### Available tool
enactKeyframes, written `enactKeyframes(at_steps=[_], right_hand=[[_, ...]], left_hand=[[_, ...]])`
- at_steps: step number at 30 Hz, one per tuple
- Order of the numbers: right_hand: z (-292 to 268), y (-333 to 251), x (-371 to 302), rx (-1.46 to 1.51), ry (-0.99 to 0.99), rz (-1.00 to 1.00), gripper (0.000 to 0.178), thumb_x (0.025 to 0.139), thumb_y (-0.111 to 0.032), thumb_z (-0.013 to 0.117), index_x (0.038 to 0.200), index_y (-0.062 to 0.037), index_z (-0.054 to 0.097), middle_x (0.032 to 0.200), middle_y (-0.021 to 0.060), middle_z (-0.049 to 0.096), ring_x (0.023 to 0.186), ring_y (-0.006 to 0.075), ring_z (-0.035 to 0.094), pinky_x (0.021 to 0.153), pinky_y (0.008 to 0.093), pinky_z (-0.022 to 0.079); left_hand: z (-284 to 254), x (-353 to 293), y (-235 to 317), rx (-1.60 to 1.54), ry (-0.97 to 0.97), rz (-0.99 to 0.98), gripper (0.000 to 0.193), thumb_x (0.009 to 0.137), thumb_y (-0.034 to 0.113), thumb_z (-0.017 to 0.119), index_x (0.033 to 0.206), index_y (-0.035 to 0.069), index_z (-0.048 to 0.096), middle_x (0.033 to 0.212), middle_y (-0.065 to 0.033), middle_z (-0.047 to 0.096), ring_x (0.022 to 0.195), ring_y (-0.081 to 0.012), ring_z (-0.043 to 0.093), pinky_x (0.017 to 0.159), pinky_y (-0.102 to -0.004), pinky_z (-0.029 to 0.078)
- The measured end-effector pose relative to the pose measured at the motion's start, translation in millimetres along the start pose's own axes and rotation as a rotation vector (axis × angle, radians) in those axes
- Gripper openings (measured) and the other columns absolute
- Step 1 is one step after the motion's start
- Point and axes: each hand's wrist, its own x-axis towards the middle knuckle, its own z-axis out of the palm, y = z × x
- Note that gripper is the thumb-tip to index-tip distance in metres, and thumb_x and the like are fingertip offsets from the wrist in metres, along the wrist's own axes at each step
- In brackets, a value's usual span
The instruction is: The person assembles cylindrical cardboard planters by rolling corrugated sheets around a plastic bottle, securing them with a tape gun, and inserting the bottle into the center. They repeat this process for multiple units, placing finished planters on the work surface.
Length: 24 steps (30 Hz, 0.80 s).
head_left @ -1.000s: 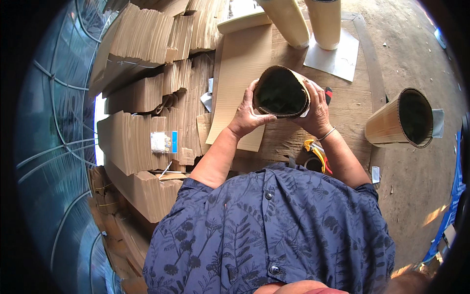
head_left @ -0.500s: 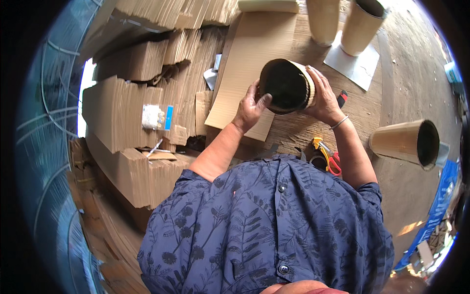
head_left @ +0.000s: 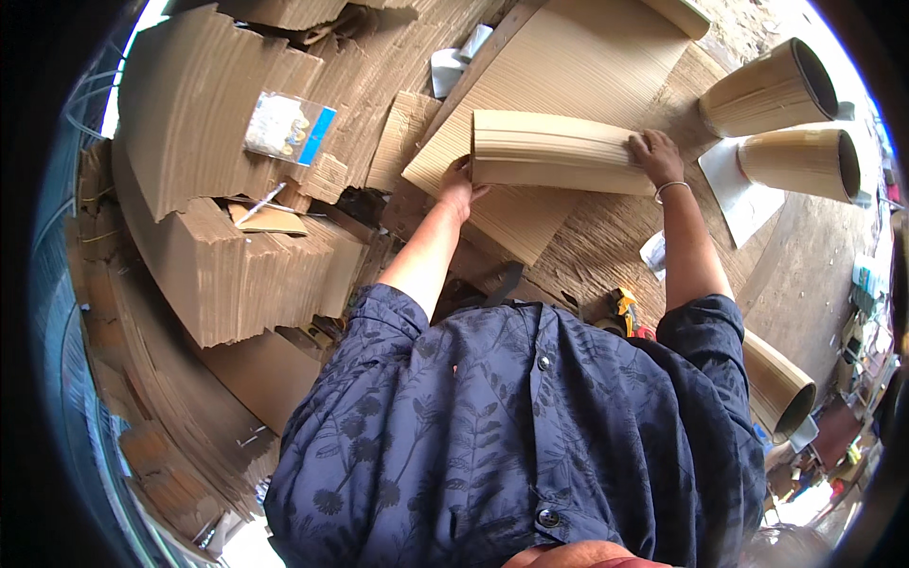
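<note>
A ribbed cardboard tube (head_left: 559, 147) lies crosswise in front of me, over a flat corrugated cardboard sheet (head_left: 568, 57). My left hand (head_left: 458, 189) grips its left end, fingers partly hidden behind the edge. At the right end, my right hand (head_left: 658, 161) is closed over the tube, with a bracelet on the wrist. Close to my shirt front, partly covered, is a yellow and black tool (head_left: 623, 305) with a bit of red beside it.
Two cardboard tubes (head_left: 772, 90) stand at the far right beside a white sheet (head_left: 734, 204). Another tube (head_left: 781, 383) lies by my right elbow. Stacks of cardboard (head_left: 208, 104) fill the left, with a clear bag (head_left: 284, 128) of small items on top.
The tube has turned from open end toward me to lying sideways. My right hand moved to its far right end, and my view has shifted.
</note>
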Motion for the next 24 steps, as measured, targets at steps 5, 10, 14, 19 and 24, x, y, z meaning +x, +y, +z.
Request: enactKeyframes(at_steps=[5,10,14,19,24], right_hand=[[10.6,39.3,32.4,0.324,-0.095,0.234,0.075,0.084,-0.063,0.065,0.123,0.0009,0.064,0.114,0.0161,0.069,0.107,0.0295,0.064,0.095,0.0361,0.047],[2.8,29.1,15.8,1.102,-0.299,0.537,0.047,0.087,-0.049,0.069,0.112,-0.0087,0.068,0.100,0.0030,0.071,0.086,0.0158,0.064,0.081,0.0312,0.049],[9.2,19.4,-8.9,1.257,-0.171,0.533,0.037,0.088,-0.038,0.070,0.113,-0.0108,0.066,0.101,0.0009,0.067,0.088,0.0142,0.060,0.081,0.0291,0.047],[49.0,23.4,-49.5,0.978,-0.014,0.520,0.053,0.081,-0.037,0.074,0.121,-0.0026,0.065,0.104,0.0045,0.068,0.091,0.0157,0.061,0.083,0.0305,0.048],[70.9,-32.3,-114.6,0.878,0.163,0.443,0.058,0.074,-0.028,0.079,0.120,0.0039,0.065,0.096,0.0136,0.073,0.086,0.0187,0.068,0.082,0.0320,0.052]], left_hand=[[-5.5,18.2,-5.5,-0.034,0.068,0.283,0.047,0.106,0.031,0.041,0.143,0.001,0.044,0.133,-0.0093,0.058,0.115,-0.0209,0.057,0.098,-0.0316,0.046],[3.5,15.6,-7.1,0.144,-0.037,0.589,0.068,0.103,0.052,0.042,0.149,0.001,0.036,0.149,-0.0119,0.043,0.136,-0.0216,0.040,0.113,-0.0348,0.031],[1.1,34.4,4.3,0.130,-0.045,0.510,0.069,0.102,0.054,0.043,0.149,0.004,0.036,0.148,-0.0111,0.044,0.135,-0.0215,0.039,0.113,-0.0346,0.030],[-28.7,65.7,28.5,0.203,-0.143,0.561,0.070,0.100,0.056,0.046,0.145,0.002,0.043,0.147,-0.0102,0.045,0.135,-0.0204,0.038,0.114,-0.0354,0.028],[-55.8,106.8,38.5,0.256,-0.118,0.474,0.070,0.100,0.054,0.048,0.145,0.001,0.043,0.146,-0.0103,0.047,0.134,-0.0205,0.041,0.113,-0.0336,0.030]])
